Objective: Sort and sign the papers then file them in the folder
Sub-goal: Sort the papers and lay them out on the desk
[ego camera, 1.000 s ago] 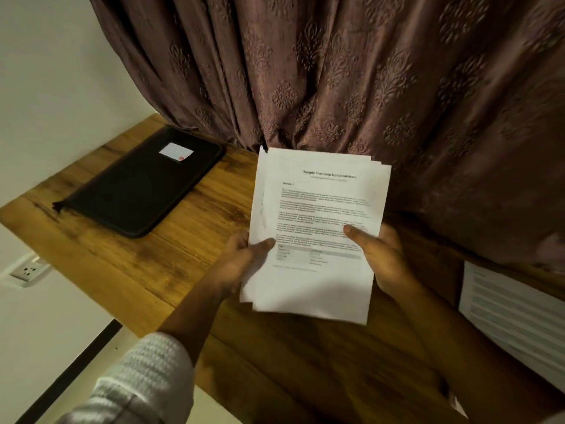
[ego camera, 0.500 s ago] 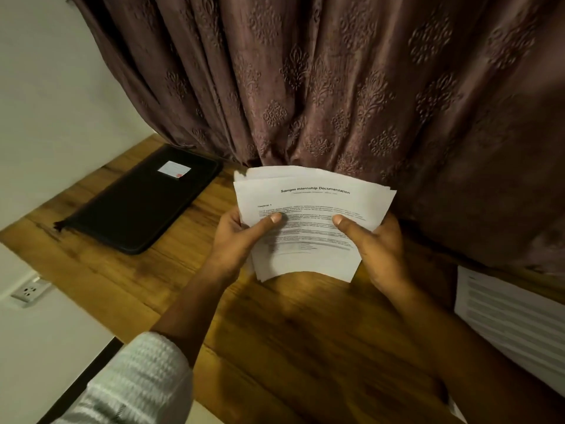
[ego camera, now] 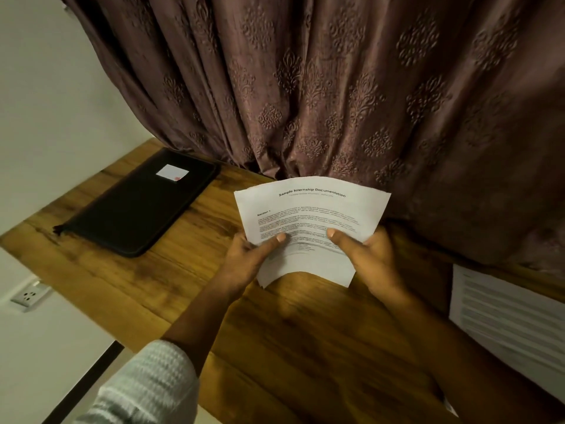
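A stack of white printed papers (ego camera: 312, 209), headed "Sample Internship Documentation", is held above the wooden table (ego camera: 153, 286), bowed and tipped away from me. My left hand (ego camera: 247, 258) grips its lower left edge, thumb on the top sheet. My right hand (ego camera: 370, 255) grips the lower right edge the same way. A black zipped folder (ego camera: 134, 209) with a small white label lies closed on the table at the far left, apart from both hands.
Another printed sheet (ego camera: 507, 325) lies on the table at the right edge. A patterned brown curtain (ego camera: 336, 87) hangs right behind the table. A wall socket (ego camera: 29, 296) sits below the table's left edge.
The stack has tipped away from me and bowed. Both hands shifted their grip higher up the sheets and hold it a little farther from me.
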